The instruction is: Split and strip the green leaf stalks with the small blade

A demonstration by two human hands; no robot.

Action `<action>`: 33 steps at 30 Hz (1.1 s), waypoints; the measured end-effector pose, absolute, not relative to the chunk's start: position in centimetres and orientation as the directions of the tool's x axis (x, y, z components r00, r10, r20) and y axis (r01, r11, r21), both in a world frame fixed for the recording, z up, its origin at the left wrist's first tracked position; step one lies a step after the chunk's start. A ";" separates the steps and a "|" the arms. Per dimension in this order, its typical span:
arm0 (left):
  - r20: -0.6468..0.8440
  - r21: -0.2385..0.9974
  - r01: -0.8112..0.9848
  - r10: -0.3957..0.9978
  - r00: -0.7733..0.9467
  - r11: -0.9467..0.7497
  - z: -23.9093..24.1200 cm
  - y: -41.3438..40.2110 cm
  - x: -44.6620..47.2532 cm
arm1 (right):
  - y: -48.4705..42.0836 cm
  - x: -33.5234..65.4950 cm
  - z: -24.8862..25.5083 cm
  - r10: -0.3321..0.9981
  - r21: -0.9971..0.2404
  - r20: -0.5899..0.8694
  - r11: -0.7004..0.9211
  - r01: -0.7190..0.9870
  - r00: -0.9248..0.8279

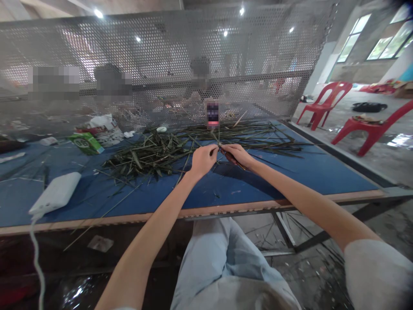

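My left hand [204, 160] is closed in a pinch above the blue table. Close beside it, almost touching, my right hand [239, 156] is closed too. Between the fingertips a thin pale-green leaf strip [215, 137] sticks up and away from me. A slim dark piece with a yellowish edge [240, 166] runs under my right hand's fingers; I cannot tell whether it is a leaf or a tool. Left of my hands lies a heap of dark green leaf strips [148, 155]. Longer leaf strips [271, 137] spread out behind and to the right.
A perforated metal screen [155, 56] rises behind the blue table [325, 170], with people beyond it. A phone-like screen [213, 113] stands behind my hands. At left are a white power bank [58, 193] with a cable and a green box [85, 144]. Red chairs [325, 103] stand right.
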State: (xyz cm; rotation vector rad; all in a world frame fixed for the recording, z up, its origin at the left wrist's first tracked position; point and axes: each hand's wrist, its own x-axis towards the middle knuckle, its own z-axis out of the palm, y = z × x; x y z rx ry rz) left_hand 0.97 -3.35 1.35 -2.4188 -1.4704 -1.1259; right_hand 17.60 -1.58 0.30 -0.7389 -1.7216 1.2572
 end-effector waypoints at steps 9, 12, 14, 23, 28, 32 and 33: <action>0.659 0.378 0.734 0.721 0.214 -0.564 1.6 -3.6 1.3 | -1.6 17.4 0.3 0.838 -0.937 0.343 0.339 -0.086 -0.424; 0.665 0.423 0.696 0.720 0.196 -0.580 1.4 -3.2 1.2 | -1.4 17.7 0.4 0.832 -0.939 0.338 0.333 -0.092 -0.441; 0.663 0.452 0.661 0.721 0.199 -0.599 1.4 -2.9 1.1 | -1.4 17.8 0.5 0.824 -0.938 0.338 0.332 -0.096 -0.454; 0.644 0.434 0.690 0.735 0.213 -0.579 1.9 -3.3 1.0 | -1.4 17.9 0.5 0.816 -0.918 0.354 0.397 -0.003 -0.458; 0.636 0.421 0.723 0.747 0.196 -0.548 2.2 -3.8 1.1 | -1.5 17.9 0.5 0.805 -0.914 0.348 0.405 0.018 -0.480; 0.657 0.393 0.745 0.731 0.182 -0.538 2.1 -3.8 1.1 | -2.0 17.5 0.7 0.805 -0.910 0.354 0.414 0.023 -0.477; 0.661 0.388 0.747 0.728 0.182 -0.539 2.0 -3.7 1.1 | -2.1 17.4 0.7 0.807 -0.911 0.352 0.413 0.026 -0.474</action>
